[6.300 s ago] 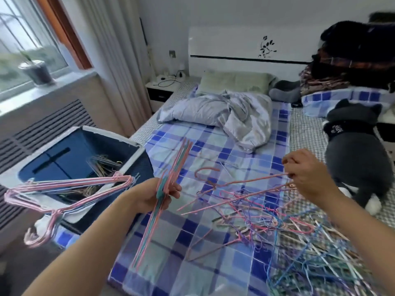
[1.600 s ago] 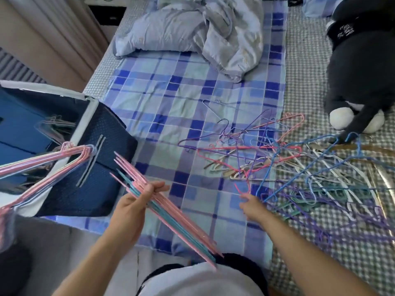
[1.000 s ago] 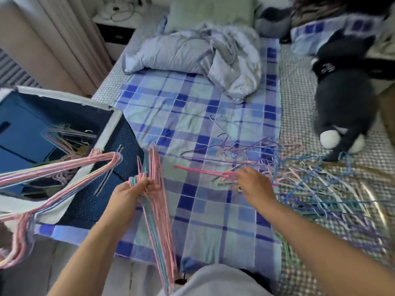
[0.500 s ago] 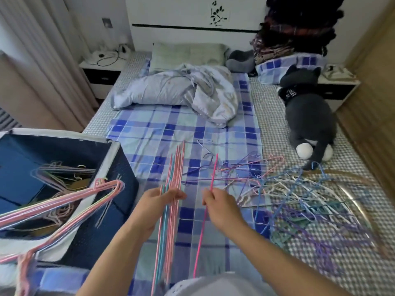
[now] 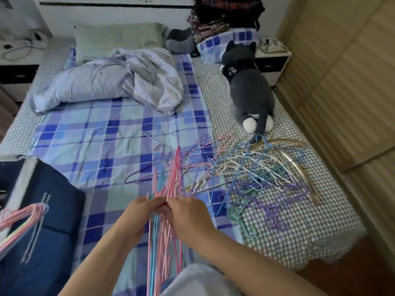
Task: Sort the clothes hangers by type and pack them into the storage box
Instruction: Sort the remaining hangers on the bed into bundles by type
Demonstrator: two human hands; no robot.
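Note:
My left hand grips a bundle of thin pink and teal wire hangers that stands upright over the bed. My right hand meets it from the right and pinches a pink hanger against the bundle. A tangled pile of loose hangers, blue, purple, white, teal and pink, lies on the bed to the right. The dark blue storage box stands at the lower left, its inside mostly out of frame. Another set of pink hangers hangs over its edge.
A crumpled grey quilt and a green pillow lie at the head of the bed. A grey plush cat lies on the right side near the pile. A wooden wardrobe runs along the right.
My right hand has brought the single pink hanger left into the bundle, and both hands now meet. The camera has turned right, so most of the box has left the frame.

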